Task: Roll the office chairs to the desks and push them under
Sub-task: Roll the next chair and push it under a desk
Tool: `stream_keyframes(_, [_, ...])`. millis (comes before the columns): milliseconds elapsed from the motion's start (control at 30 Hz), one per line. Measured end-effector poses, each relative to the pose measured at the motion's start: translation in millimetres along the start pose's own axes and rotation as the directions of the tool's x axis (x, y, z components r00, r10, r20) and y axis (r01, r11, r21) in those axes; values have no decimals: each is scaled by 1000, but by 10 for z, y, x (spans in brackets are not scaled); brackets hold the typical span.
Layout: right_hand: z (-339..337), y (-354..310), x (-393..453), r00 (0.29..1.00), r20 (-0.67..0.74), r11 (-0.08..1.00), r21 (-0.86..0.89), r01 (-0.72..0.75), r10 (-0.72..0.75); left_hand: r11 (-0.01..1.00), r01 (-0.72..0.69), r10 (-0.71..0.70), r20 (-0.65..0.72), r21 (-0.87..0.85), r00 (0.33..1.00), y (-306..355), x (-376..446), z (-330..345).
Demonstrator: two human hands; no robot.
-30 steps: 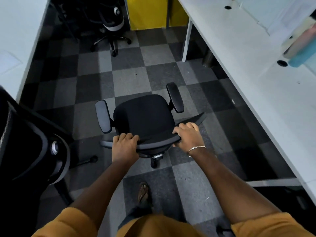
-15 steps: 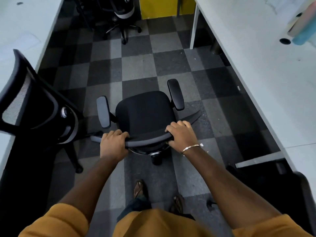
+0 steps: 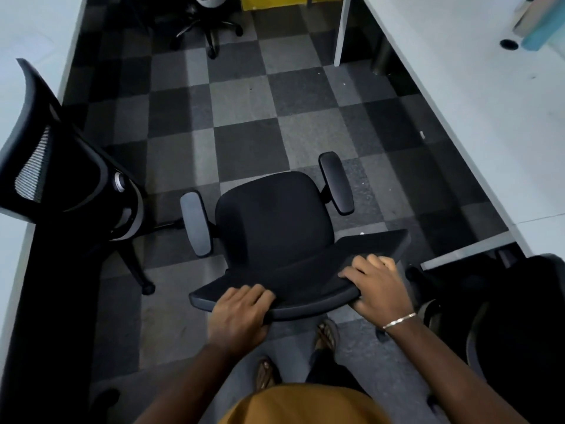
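A black office chair (image 3: pixel 272 221) with two grey-black armrests stands in the aisle right in front of me, its seat facing away. My left hand (image 3: pixel 240 316) grips the top edge of its backrest on the left. My right hand (image 3: pixel 377 286), with a metal bracelet at the wrist, grips the same edge on the right. A long white desk (image 3: pixel 477 96) runs along the right side. Another white desk (image 3: pixel 27 41) runs along the left.
A second black mesh-back chair (image 3: pixel 70 182) stands at the left desk, close to my chair's left armrest. A third chair (image 3: pixel 208 22) is far up the aisle. Another dark chair (image 3: pixel 519 332) sits at the lower right. Grey checkered carpet (image 3: pixel 244 117) covers the aisle ahead.
I have walked back along the aisle with the chair in both hands. The mesh-back chair on the left has come fully into view, and the dark chair at the right has appeared.
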State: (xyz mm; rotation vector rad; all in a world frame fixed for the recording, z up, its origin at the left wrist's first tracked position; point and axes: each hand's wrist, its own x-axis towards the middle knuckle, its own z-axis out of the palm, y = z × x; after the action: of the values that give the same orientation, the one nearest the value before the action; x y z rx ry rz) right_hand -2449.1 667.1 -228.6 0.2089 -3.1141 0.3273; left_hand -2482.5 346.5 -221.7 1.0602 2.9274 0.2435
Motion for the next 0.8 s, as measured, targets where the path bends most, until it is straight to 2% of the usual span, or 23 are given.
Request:
stream_keyframes(200, [61, -280, 18, 996, -24, 996, -16, -86, 86, 994, -108, 108, -50, 13, 993, -396, 63, -46])
stream_keyframes(533, [158, -563, 859, 988, -66, 990, 45, -134, 137, 976, -201, 197, 48, 81, 979, -1466, 891, -320])
stream_keyframes(633, [183, -572, 1216, 990, -86, 992, 57, -108, 113, 981, -157, 153, 45, 118, 987, -1744, 1240, -348])
stream_keyframes(800, [116, -345, 1888, 994, -60, 993, 73, -89, 93, 993, 70, -74, 31, 99, 997, -2163, 1897, -386])
